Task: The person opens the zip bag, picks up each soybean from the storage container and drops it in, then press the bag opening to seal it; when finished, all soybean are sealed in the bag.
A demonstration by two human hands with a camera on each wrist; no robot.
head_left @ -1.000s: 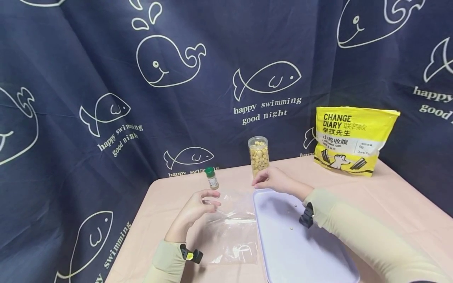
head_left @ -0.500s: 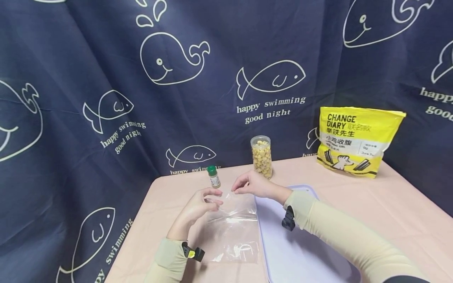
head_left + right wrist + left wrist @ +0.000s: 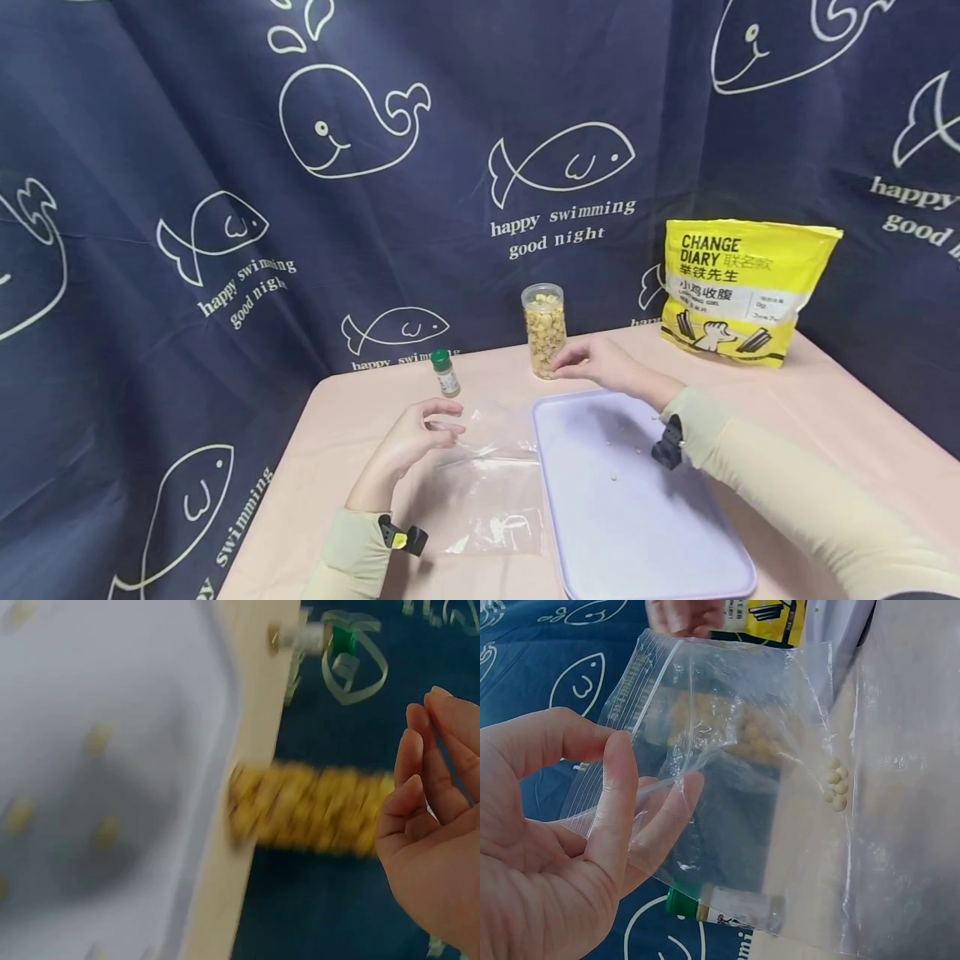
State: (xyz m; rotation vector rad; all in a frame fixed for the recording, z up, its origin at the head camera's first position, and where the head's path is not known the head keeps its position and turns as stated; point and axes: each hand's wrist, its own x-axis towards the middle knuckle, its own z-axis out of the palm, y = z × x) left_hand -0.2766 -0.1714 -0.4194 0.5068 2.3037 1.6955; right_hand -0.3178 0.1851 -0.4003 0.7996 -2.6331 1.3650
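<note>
My left hand (image 3: 412,440) pinches the rim of a clear zip bag (image 3: 487,429) between thumb and index finger. The left wrist view shows this left hand (image 3: 562,855) at the mouth of the bag (image 3: 727,817), another finger behind the plastic. Several round pale beans (image 3: 838,784) lie at the bag's lower end. Over the far edge of a pale lilac tray (image 3: 645,533) hovers my right hand (image 3: 603,365), in front of a jar. In the right wrist view my right hand (image 3: 442,825) has fingers and thumb drawn together, with nothing visible between them. Loose beans (image 3: 613,477) dot the tray.
A clear jar of yellow pieces (image 3: 545,329) stands behind the tray. To its left is a small green-capped bottle (image 3: 446,377). A yellow pouch (image 3: 731,292) stands at the back right. More clear plastic (image 3: 487,525) lies on the table before the left hand.
My right hand moved left to the bag's mouth half a second ago, and is now back at the right over the tray's far edge. My left hand keeps its pinch on the bag.
</note>
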